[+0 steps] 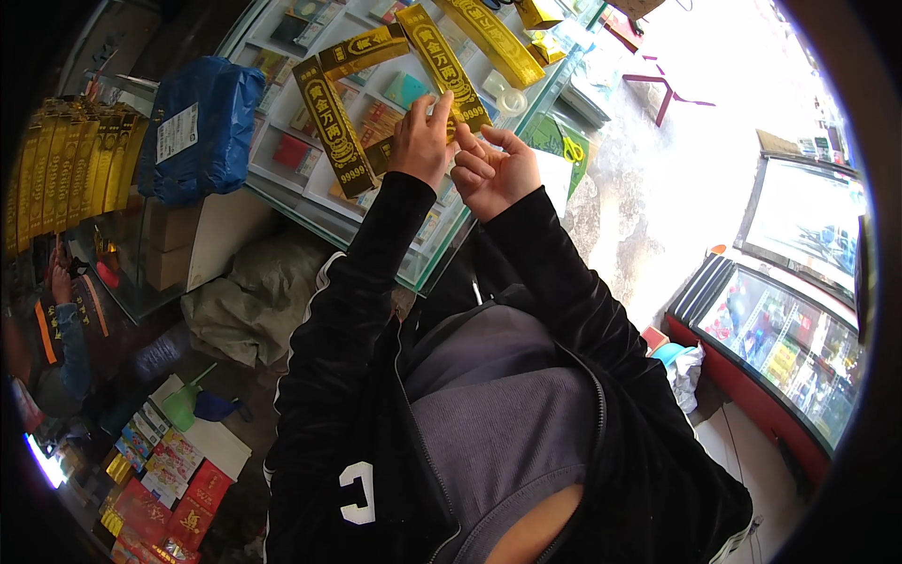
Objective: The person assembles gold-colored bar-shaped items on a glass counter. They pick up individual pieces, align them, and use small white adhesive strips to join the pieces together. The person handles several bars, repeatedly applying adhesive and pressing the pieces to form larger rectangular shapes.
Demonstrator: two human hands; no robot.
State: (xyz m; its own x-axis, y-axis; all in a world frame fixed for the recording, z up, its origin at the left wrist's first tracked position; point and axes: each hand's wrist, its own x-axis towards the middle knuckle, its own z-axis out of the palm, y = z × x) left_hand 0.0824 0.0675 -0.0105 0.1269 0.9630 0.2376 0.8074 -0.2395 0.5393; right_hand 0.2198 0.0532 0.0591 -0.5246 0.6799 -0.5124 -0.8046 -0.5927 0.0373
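Several long gold packets with dark printing lie end to end in a rough square on a glass display counter (439, 256). My left hand (420, 143) reaches over the near packet, its fingers stretched toward the lower end of the right-hand gold packet (445, 66). Beside it, my right hand (500, 172) is turned partly palm up, fingers loosely bent and thumb apart, by that same end. I see nothing held in it. The left-hand gold packet (333, 127) and the far gold packet (365, 51) show in full; my left hand hides much of the near one.
Left of the counter sits a blue wrapped parcel (202, 127), beside a row of upright gold packets (70, 169). Yellow scissors (571, 148) lie on something green at right. A grey-green sack (258, 296) stands below. A person's sleeve (72, 348) shows far left, and a glass-topped red cabinet (770, 352) stands right.
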